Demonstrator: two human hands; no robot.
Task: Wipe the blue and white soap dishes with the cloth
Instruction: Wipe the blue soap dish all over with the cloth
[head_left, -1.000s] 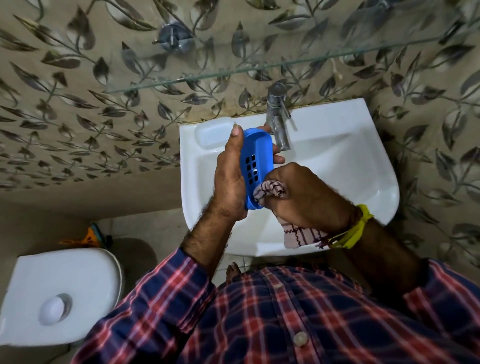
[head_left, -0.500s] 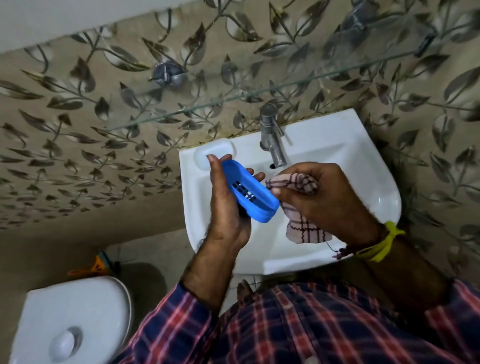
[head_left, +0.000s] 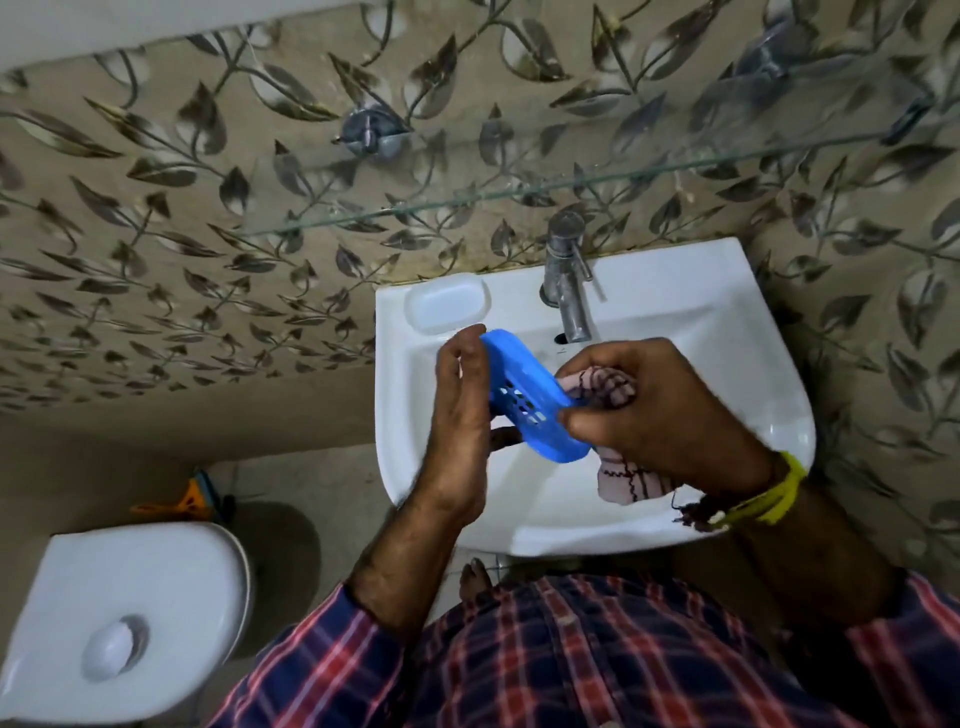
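My left hand (head_left: 460, 415) grips the blue soap dish (head_left: 524, 395) over the white basin (head_left: 701, 332), tilted so its slotted inside faces up and right. My right hand (head_left: 654, 410) holds a bunched pale checked cloth (head_left: 605, 389) and presses it against the dish's right rim. The loose end of the cloth hangs below my right hand. The white soap dish (head_left: 448, 303) sits on the basin's back left corner, untouched.
A steel tap (head_left: 566, 280) stands at the back of the basin. A glass shelf (head_left: 519, 195) juts from the leaf-patterned wall above. A white toilet cistern (head_left: 124, 613) is at lower left, with an orange brush (head_left: 189, 501) behind it.
The blue dish has turned from nearly upright to lying slantwise with its inside showing. My right hand has brought the cloth back against it. The camera view shifted downward.
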